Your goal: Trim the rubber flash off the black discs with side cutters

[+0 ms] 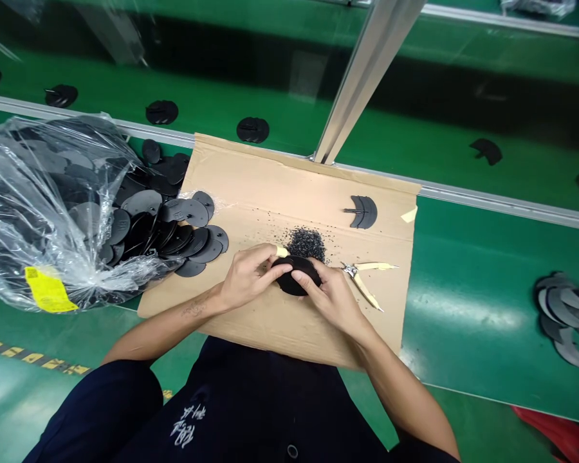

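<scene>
Both hands grip one black round plastic disc over a sheet of brown cardboard. My left hand pinches its left edge, with pale tape wound round one fingertip. My right hand holds the right edge with curled fingers. Just beyond the disc lies a small heap of black trimmings. Yellow-handled cutters rest on the cardboard to the right of my right hand.
A clear plastic bag spills several black discs at the left. A trimmed black piece lies on the cardboard's far right. Grey curved parts pile at the right. Black pieces ride the green conveyor beyond a metal rail.
</scene>
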{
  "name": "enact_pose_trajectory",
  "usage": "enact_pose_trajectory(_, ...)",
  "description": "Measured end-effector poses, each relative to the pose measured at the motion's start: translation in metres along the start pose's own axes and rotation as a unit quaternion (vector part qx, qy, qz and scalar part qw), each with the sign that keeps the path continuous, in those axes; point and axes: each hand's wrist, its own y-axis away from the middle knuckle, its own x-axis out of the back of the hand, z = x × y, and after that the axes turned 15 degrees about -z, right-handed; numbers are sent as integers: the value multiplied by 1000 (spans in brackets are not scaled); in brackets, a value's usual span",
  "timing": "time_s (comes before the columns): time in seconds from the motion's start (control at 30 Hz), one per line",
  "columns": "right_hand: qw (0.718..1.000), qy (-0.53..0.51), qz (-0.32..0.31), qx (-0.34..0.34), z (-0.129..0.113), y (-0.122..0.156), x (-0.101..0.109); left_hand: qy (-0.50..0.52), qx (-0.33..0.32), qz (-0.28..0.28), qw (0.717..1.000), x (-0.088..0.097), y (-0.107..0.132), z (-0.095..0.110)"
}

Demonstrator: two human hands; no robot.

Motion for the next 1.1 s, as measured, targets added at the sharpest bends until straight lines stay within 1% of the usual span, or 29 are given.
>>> enact_pose_trajectory(0.17, 1000, 19, 9, 10, -3, 1, 1, -15, -6, 14, 1000, 0, 1, 2)
enact_pose_trajectory(0.3, 1000, 20, 5, 16, -5, 3, 0, -19, -24, 29, 999, -1, 2, 3)
enact_pose_trajectory(0.53, 998, 43, 17, 40, -4, 3, -1, -7, -31, 32, 999, -2, 4, 2)
enact_pose_trajectory(0.83, 996, 65, 21, 50, -2, 5, -3, -4, -47, 46, 998, -3, 6, 1)
enact_pose_trajectory(0.9, 994, 72, 24, 74, -1, 4, -3, 1, -51, 49, 997, -3, 5, 2)
enact_pose_trajectory(0.97, 990, 80, 33, 114, 1, 4, -3, 20, -50, 38, 998, -2, 4, 5)
enact_pose_trajectory(1.03, 980, 98, 54, 162, 4, 3, -4, 49, -60, 22, 997, -1, 2, 7)
enact_pose_trajectory(1.1, 965, 129, 84, 210, 7, 3, -5, 66, -86, 13, 994, 0, 1, 9)
